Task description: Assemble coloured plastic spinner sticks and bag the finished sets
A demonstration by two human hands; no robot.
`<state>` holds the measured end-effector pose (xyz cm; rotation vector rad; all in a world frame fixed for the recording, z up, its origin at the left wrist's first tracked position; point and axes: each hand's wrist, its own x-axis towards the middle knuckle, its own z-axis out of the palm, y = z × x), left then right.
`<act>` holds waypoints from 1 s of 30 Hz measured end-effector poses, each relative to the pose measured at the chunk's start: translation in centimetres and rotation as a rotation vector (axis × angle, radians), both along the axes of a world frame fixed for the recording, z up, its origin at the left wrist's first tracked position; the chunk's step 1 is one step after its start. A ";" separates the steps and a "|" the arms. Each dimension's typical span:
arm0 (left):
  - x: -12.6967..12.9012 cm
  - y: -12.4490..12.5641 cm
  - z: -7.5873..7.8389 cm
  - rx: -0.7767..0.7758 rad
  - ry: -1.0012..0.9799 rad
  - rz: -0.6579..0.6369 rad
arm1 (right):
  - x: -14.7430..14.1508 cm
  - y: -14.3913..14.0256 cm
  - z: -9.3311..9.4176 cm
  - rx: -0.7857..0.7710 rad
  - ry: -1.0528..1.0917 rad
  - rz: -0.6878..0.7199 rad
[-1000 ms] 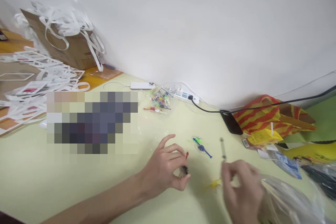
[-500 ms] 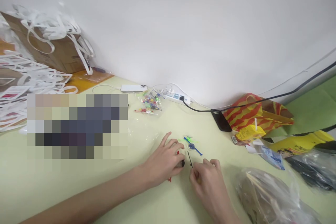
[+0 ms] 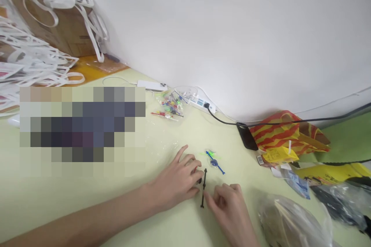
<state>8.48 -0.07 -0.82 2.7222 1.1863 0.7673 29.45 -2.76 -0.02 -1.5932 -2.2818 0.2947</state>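
Observation:
My left hand (image 3: 181, 179) is in the middle of the table, its thumb and fingers curled around a small red and black plastic piece (image 3: 199, 180) that they mostly cover. Just to its right is a thin black arrow-shaped stick (image 3: 204, 186), pointing away from me. The thumb of my right hand (image 3: 228, 210) is at the side of this stick. That thumb stands apart from the bent fingers, and nothing shows between them. Beyond both hands lies a blue arrow-shaped piece with a round middle (image 3: 213, 163), with bright green bits (image 3: 211, 153) behind it.
A clear bag of colourful plastic parts (image 3: 171, 105) lies farther back, near a white phone (image 3: 152, 85) and a power strip (image 3: 201, 103). To the right are a black phone (image 3: 247, 137), a yellow drink carton (image 3: 279, 156) and a plastic bag (image 3: 290, 220). A blurred patch covers the left.
The black stick has left my right hand's pinch and turned to point straight away from me. The right thumb has parted from the fingers. My left hand keeps its place; the view has shifted slightly.

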 end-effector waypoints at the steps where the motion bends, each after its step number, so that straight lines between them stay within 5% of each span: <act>1: 0.0 -0.1 0.0 -0.001 -0.014 0.004 | 0.7 0.3 0.4 -0.015 0.023 -0.042; 5: 0.3 -0.8 0.3 0.039 -0.081 -0.020 | 3.5 1.6 1.9 -0.124 0.068 -0.180; 10: 1.0 -1.4 0.8 0.150 -0.177 -0.125 | 6.2 1.6 2.4 -0.352 0.115 -0.119; 15: 1.4 -1.8 1.0 0.213 -0.199 -0.163 | 5.7 0.8 2.9 -0.575 0.129 -0.067; 24: 2.1 -1.9 1.8 0.192 -0.219 -0.174 | 3.7 0.4 5.0 -0.441 0.220 -0.018; 30: 2.8 -1.9 2.2 0.174 -0.180 -0.183 | 3.4 0.0 5.7 -0.488 0.327 0.032</act>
